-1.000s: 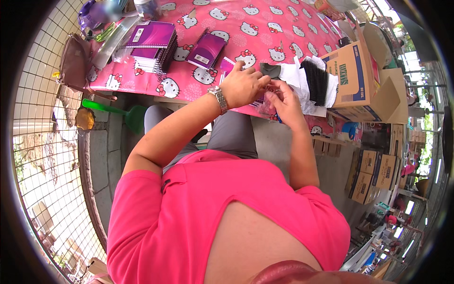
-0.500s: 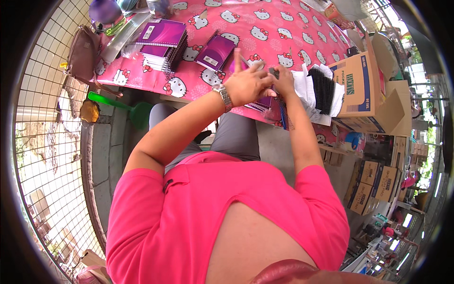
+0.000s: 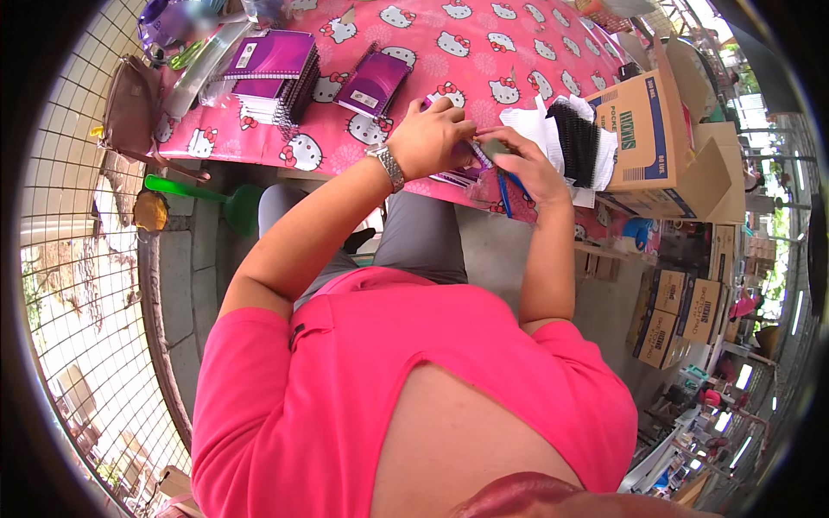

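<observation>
A purple spiral notebook (image 3: 469,172) lies at the table's near edge, mostly covered by my hands. My left hand (image 3: 433,136), with a metal watch at the wrist, bends its fingers over the cover and grips it. Close by on the right, my right hand (image 3: 528,166) is closed around pliers with blue handles (image 3: 504,192), beside the notebook's spiral edge. The handles stick out below the palm; the jaws are hard to make out. Farther left lie another purple notebook (image 3: 373,84) and a stack of purple spiral notebooks (image 3: 273,55).
White sheets and black binding coils (image 3: 577,145) lie right of my hands, against an open cardboard box (image 3: 637,129). A brown bag (image 3: 131,105) rests at the table's left edge, above a green dustpan (image 3: 245,210). More cartons (image 3: 670,293) stand lower right.
My left hand's raised finger has come down and the hand now curls over the notebook. My right hand has turned, and the blue handles show more clearly. The view has shifted slightly.
</observation>
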`<act>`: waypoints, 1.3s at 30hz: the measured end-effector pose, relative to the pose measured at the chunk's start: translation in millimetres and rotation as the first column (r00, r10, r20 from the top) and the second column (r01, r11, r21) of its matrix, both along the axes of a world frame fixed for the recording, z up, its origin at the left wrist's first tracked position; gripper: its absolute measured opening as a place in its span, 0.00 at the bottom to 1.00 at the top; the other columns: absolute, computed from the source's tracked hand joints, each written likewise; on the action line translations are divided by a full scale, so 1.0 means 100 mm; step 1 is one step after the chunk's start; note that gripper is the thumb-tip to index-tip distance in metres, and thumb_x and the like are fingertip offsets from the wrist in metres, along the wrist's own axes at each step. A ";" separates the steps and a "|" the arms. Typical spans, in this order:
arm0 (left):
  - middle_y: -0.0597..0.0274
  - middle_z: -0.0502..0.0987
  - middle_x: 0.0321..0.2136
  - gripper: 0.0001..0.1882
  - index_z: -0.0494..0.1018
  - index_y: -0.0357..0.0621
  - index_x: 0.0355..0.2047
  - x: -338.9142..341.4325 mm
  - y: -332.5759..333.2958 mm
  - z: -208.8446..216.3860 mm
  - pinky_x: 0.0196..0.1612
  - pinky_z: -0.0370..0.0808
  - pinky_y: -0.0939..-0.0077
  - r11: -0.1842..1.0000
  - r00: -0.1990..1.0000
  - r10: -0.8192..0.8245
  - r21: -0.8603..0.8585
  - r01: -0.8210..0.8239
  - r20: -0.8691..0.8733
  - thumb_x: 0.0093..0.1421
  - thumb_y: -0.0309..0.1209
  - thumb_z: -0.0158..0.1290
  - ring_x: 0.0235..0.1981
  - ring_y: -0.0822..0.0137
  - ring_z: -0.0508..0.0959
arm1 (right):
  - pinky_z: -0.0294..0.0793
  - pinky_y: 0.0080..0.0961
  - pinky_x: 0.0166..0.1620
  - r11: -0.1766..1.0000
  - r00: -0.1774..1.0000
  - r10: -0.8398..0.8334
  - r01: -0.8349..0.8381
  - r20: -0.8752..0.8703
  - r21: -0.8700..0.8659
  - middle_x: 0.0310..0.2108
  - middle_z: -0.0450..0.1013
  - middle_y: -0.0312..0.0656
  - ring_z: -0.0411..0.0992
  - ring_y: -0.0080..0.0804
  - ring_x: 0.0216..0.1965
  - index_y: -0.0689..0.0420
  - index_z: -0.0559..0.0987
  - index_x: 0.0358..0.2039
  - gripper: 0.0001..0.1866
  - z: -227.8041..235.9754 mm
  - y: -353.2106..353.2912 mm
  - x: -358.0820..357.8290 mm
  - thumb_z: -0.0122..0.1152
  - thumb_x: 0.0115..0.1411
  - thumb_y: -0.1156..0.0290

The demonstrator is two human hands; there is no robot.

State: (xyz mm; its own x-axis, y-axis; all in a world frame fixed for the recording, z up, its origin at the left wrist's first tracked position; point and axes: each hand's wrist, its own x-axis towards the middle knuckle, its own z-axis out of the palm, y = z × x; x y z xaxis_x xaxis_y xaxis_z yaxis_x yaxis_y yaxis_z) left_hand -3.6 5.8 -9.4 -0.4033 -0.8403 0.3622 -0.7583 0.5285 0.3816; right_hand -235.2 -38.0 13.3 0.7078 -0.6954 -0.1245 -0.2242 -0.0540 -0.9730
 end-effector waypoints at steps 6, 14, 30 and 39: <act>0.63 0.73 0.37 0.22 0.72 0.46 0.40 0.04 0.01 0.02 0.51 0.66 0.56 0.997 0.996 -0.042 0.066 0.047 -0.083 0.50 0.45 0.62 0.48 0.59 0.70 | 0.63 0.30 0.57 0.994 0.957 0.076 -0.096 0.279 0.060 0.51 0.69 0.42 0.65 0.32 0.55 0.60 0.76 0.47 0.21 0.03 -0.03 0.06 0.61 0.50 0.70; 0.54 0.73 0.36 0.15 0.72 0.40 0.36 0.41 -0.17 -0.04 0.47 0.72 0.64 0.996 0.940 -0.080 0.020 0.091 -0.331 0.51 0.33 0.62 0.42 0.52 0.73 | 0.63 0.29 0.55 0.996 0.990 0.075 -0.080 0.119 0.043 0.55 0.67 0.42 0.68 0.30 0.50 0.58 0.75 0.46 0.20 0.04 -0.18 0.29 0.62 0.52 0.67; 0.55 0.75 0.30 0.14 0.71 0.39 0.36 0.51 -0.28 -0.01 0.35 0.75 0.68 0.961 0.877 -0.145 0.146 0.235 -0.458 0.52 0.28 0.61 0.31 0.59 0.78 | 0.63 0.28 0.57 0.961 0.897 0.161 -0.238 0.412 0.142 0.50 0.70 0.38 0.67 0.28 0.52 0.58 0.77 0.44 0.21 0.16 -0.26 0.51 0.63 0.47 0.71; 0.53 0.79 0.30 0.14 0.73 0.39 0.36 0.57 -0.26 -0.06 0.37 0.75 0.68 0.951 0.864 -0.007 0.263 0.161 -0.503 0.51 0.30 0.62 0.33 0.58 0.81 | 0.70 0.23 0.45 0.977 0.982 -0.186 0.185 0.008 0.104 0.40 0.74 0.36 0.71 0.23 0.43 0.56 0.77 0.46 0.20 -0.22 -0.51 0.51 0.67 0.53 0.65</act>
State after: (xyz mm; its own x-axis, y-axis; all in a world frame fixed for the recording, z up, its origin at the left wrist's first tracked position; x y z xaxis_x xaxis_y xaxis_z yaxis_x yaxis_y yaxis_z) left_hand 53.1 -19.8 -15.4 -0.3109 -0.9083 0.2801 -0.3882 0.3903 0.8349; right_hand -184.2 -88.5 -8.3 0.5703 -0.7989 -0.1909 -0.2042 0.0872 -0.9750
